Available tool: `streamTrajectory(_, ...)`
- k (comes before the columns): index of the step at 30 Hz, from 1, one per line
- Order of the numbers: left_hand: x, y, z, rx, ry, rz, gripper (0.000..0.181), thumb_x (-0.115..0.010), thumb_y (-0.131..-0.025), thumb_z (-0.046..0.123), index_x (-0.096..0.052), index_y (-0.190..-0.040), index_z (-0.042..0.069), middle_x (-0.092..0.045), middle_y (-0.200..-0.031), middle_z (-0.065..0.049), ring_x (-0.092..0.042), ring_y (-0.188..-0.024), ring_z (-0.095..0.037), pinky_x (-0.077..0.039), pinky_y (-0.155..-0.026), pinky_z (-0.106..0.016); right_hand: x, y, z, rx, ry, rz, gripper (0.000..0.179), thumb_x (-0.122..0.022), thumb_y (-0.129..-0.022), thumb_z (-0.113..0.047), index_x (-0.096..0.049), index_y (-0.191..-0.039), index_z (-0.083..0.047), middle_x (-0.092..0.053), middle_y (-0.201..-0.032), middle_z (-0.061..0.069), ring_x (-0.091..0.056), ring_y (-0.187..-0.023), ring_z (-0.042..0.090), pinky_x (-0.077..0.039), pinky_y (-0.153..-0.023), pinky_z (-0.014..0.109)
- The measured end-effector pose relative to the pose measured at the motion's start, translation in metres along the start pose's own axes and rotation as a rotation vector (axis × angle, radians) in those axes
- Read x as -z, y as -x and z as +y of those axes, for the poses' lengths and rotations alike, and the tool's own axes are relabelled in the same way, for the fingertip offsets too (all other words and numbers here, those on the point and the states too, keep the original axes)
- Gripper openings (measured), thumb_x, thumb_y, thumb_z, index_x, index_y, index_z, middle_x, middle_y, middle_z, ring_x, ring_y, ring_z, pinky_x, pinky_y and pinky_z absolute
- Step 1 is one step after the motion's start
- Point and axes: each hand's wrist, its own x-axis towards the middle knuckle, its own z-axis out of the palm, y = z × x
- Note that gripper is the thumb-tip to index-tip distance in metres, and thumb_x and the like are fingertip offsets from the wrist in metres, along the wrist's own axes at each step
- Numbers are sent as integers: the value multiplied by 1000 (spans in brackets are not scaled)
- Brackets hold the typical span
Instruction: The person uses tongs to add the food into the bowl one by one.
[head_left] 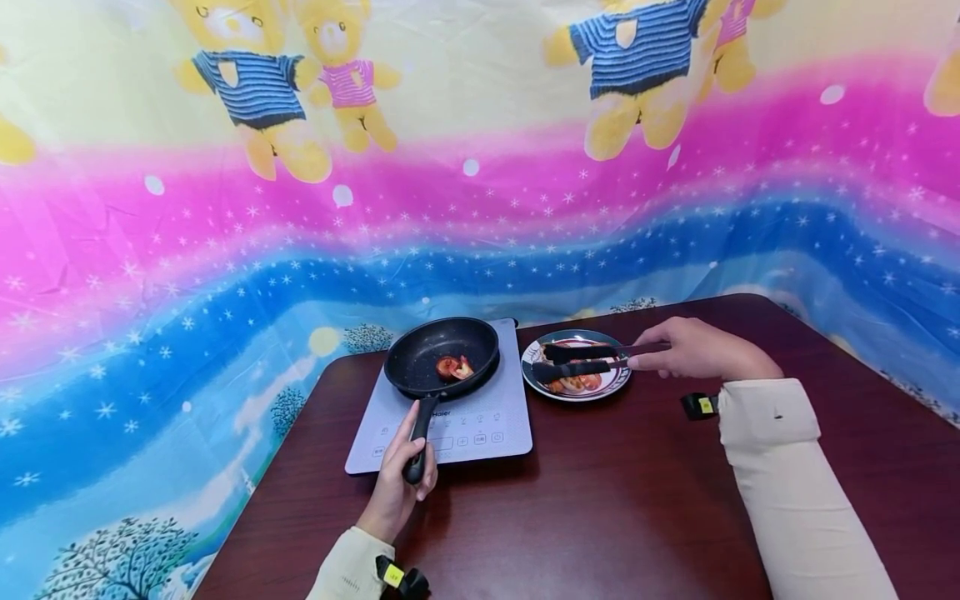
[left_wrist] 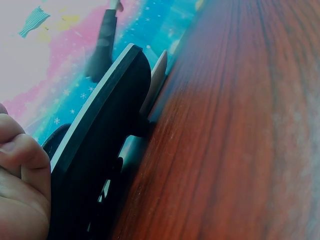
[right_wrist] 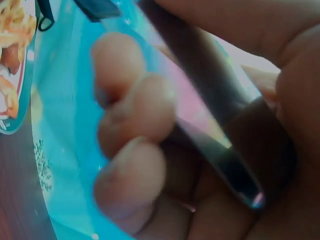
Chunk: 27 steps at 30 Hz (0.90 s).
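Note:
My left hand (head_left: 397,483) grips the black handle (head_left: 422,437) of a frying pan (head_left: 405,354). The pan sits on a white cooktop, with a few reddish pieces of food (head_left: 453,367) in it. In my right hand (head_left: 690,350) is a pair of metal tongs with black tips (head_left: 573,369); the right wrist view shows my fingers (right_wrist: 130,170) curled round their bent end. The two tong arms stand apart over a patterned plate (head_left: 617,389) of reddish and pale food (head_left: 581,384). Whether the tips touch that food, I cannot tell.
The flat Haier cooktop (head_left: 487,446) has its touch buttons on the near side. It stands left of the plate on a dark red-brown wooden table (head_left: 600,500). A colourful cloth (head_left: 480,217) with bears and snowflakes hangs behind and beside the table.

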Motion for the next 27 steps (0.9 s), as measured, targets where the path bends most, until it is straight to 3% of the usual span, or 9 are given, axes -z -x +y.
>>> streamTrajectory(6,0,1,0,2,-3,-1,65,-32,-100,11,2,-155,7,-51,-60,1,-43,-46,-10,-25,-39,-26,4,6,8,-34,-32,-87,57,-67,-88,-42,-60,-128,-2,-62,-77,2,-57,-69,17,-51,-66,35)
streamTrajectory(17,-1,0,1,10,-5,3,64,-32,-100,11,1,-155,8,-50,-59,1,-42,-46,-10,-25,-39,-26,11,13,26,-71,-11,-14,55,-65,-89,-41,-61,-124,2,-57,-68,3,-55,-64,18,-47,-61,35)
streamTrajectory(27,-1,0,1,13,-8,4,64,-32,-100,11,1,-155,8,-50,-60,1,-42,-46,-10,-22,-39,-30,10,11,32,-81,28,3,39,-60,-93,-41,-70,-103,-4,-57,-66,2,-52,-62,17,-43,-57,33)
